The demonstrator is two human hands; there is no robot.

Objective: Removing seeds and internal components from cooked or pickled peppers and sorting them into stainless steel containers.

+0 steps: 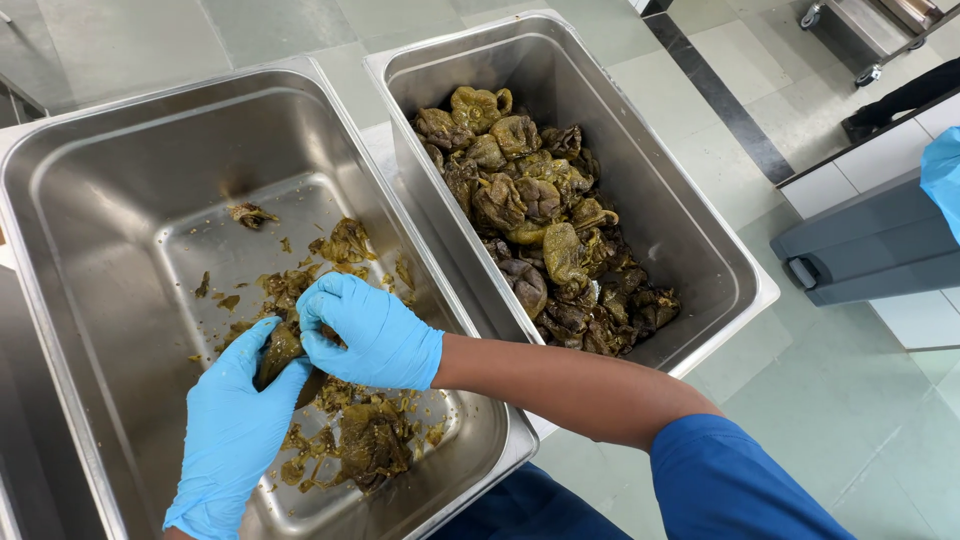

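Note:
Both my hands wear blue gloves and meet over the left steel pan (pixel 110 180). My left hand (pixel 235 420) grips a dark olive roasted pepper (pixel 280 352) from below. My right hand (pixel 368 332) closes on the same pepper from above, fingers curled over its top. Scraps of skin and pulp (pixel 365 440) lie on the pan floor beneath and in front of my hands. The right steel pan (pixel 690 230) holds a heap of whole roasted peppers (pixel 540 220), olive green to brown.
The two deep pans sit side by side on a pale counter, the right one near its edge. A grey bin (pixel 870 250) with a blue liner stands on the tiled floor at right. A wheeled cart (pixel 870 30) is at top right.

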